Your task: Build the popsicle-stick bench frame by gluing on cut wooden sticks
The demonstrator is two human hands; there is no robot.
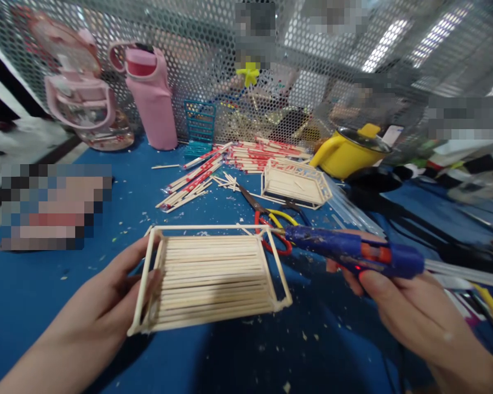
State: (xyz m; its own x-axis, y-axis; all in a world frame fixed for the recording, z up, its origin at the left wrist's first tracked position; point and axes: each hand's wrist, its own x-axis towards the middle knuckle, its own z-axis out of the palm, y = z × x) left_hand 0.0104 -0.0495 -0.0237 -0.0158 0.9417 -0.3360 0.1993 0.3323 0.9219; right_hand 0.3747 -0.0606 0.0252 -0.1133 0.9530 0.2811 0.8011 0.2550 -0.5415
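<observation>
My left hand (110, 295) grips the left end of a small tray-like frame (213, 279) made of thin wooden sticks, tilted up so its slatted base faces me. Wrapped round a blue hot glue gun (332, 243) is my right hand (398, 301), with the thumb near the small red light on its body. The gun's nozzle meets the frame's upper right corner, or is very close to it. A clear glue stick (464, 271) comes out of the gun's back end. Behind the frame lie scissors with red and yellow handles (287, 246), partly hidden by the gun.
A second stick tray (296, 186) lies farther back, beside bundled sticks in red-printed wrappers (267, 153). A pink bottle (154, 98), a clear jug (94, 109), a teal rack (200, 123) and a yellow pot (349, 153) stand along the perforated metal screen (213, 33). Scraps dot the blue tabletop (127, 202).
</observation>
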